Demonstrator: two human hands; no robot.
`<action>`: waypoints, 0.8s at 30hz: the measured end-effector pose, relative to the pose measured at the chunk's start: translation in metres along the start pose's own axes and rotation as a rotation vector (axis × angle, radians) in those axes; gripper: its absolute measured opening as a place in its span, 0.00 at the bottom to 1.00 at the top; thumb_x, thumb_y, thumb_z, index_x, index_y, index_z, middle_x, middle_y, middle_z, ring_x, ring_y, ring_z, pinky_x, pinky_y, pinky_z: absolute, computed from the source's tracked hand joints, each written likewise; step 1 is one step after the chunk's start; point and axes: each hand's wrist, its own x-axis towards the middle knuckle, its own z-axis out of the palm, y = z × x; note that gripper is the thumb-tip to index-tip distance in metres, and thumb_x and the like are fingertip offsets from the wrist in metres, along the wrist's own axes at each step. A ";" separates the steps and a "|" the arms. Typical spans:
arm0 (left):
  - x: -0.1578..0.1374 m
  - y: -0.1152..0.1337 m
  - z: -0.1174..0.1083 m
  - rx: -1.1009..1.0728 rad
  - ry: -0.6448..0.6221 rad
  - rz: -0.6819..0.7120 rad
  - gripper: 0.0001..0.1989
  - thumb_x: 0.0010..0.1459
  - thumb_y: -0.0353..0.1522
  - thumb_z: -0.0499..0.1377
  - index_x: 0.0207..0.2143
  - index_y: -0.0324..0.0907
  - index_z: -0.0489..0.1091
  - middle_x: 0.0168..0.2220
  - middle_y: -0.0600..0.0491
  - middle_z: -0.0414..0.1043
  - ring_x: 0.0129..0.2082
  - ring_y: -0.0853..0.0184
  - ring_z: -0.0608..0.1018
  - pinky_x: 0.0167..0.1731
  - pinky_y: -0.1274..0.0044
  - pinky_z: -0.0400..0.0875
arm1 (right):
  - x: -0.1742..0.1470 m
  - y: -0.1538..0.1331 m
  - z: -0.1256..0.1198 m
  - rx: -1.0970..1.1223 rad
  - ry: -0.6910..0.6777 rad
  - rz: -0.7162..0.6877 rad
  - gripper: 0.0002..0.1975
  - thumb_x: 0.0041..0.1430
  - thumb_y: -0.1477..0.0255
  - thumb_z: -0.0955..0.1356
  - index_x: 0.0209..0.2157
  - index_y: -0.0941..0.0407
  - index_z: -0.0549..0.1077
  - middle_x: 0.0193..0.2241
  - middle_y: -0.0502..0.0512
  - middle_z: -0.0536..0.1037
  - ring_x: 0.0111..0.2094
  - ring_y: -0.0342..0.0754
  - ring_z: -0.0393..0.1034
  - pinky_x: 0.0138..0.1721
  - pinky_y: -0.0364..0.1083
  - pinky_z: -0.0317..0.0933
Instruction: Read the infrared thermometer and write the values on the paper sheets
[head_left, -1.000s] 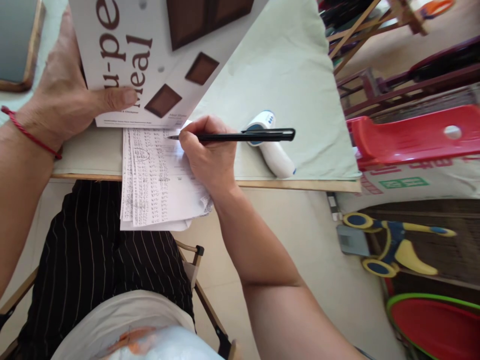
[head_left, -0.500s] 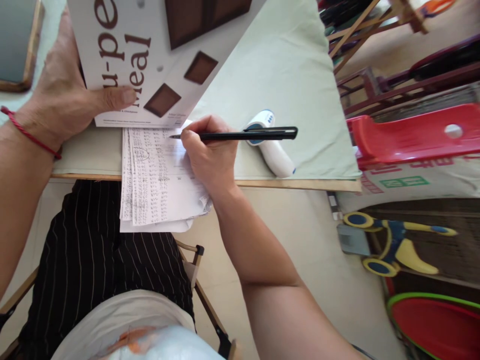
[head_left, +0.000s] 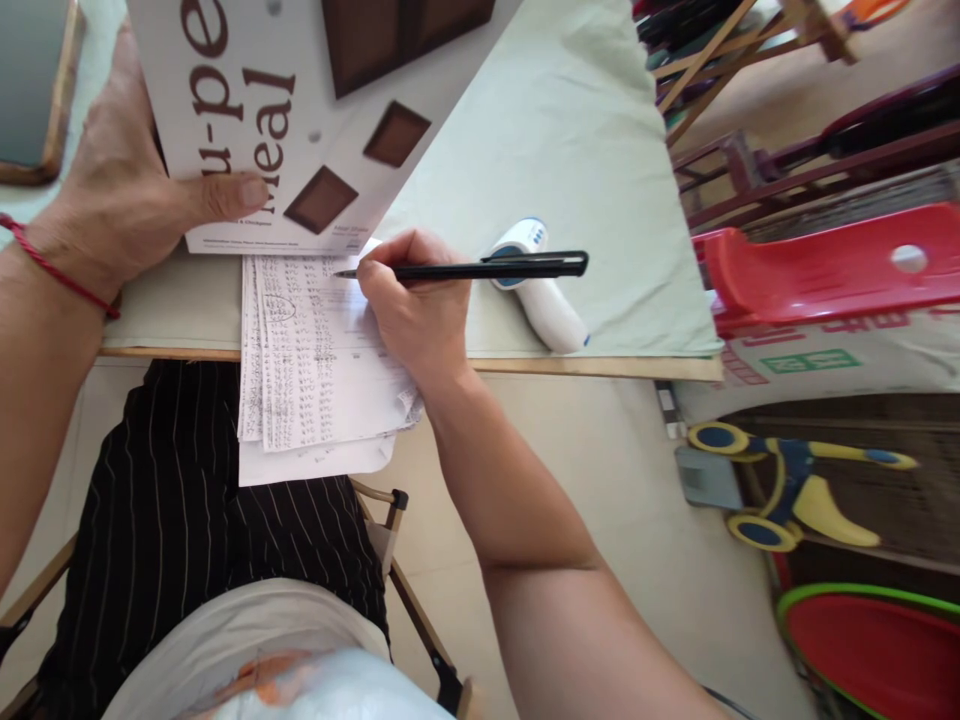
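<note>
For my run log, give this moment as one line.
left hand: holds white, brown-lettered package | right hand: holds slim black pen, tip at handwritten white sheets

The bottom sheet (head_left: 319, 464) now sticks out further below the paper stack (head_left: 337, 370)

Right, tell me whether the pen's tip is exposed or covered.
Exposed: the black pen ends in a narrow, bare point past the right hand, over the papers. I cannot tell whether it touches them.
</note>
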 end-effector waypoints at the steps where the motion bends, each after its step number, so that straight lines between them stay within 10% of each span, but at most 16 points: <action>1: 0.000 0.003 0.001 -0.007 0.009 -0.005 0.61 0.33 0.61 0.78 0.65 0.46 0.62 0.61 0.51 0.72 0.62 0.50 0.75 0.59 0.59 0.72 | 0.000 0.000 0.000 -0.001 -0.001 0.004 0.07 0.58 0.72 0.68 0.26 0.52 0.68 0.25 0.47 0.66 0.31 0.43 0.67 0.34 0.47 0.69; 5: 0.002 0.021 0.003 -0.080 -0.020 -0.088 0.48 0.48 0.57 0.76 0.61 0.42 0.63 0.61 0.50 0.73 0.63 0.55 0.75 0.62 0.64 0.71 | 0.000 0.000 -0.001 0.009 0.009 0.010 0.07 0.59 0.71 0.67 0.26 0.52 0.68 0.24 0.47 0.66 0.31 0.43 0.68 0.35 0.47 0.70; 14: 0.003 0.015 0.004 -0.096 0.008 -0.012 0.48 0.48 0.56 0.77 0.60 0.40 0.63 0.60 0.48 0.74 0.61 0.57 0.76 0.59 0.67 0.74 | -0.009 -0.004 0.000 -0.015 0.199 -0.065 0.09 0.69 0.63 0.63 0.36 0.49 0.70 0.28 0.49 0.70 0.31 0.48 0.72 0.36 0.51 0.71; 24: 0.003 0.022 0.004 -0.114 0.069 -0.142 0.52 0.40 0.57 0.79 0.58 0.40 0.64 0.57 0.48 0.74 0.59 0.55 0.76 0.60 0.62 0.74 | 0.019 0.024 -0.066 -0.427 0.127 -0.161 0.13 0.62 0.78 0.68 0.46 0.50 0.78 0.41 0.54 0.76 0.39 0.49 0.71 0.51 0.53 0.69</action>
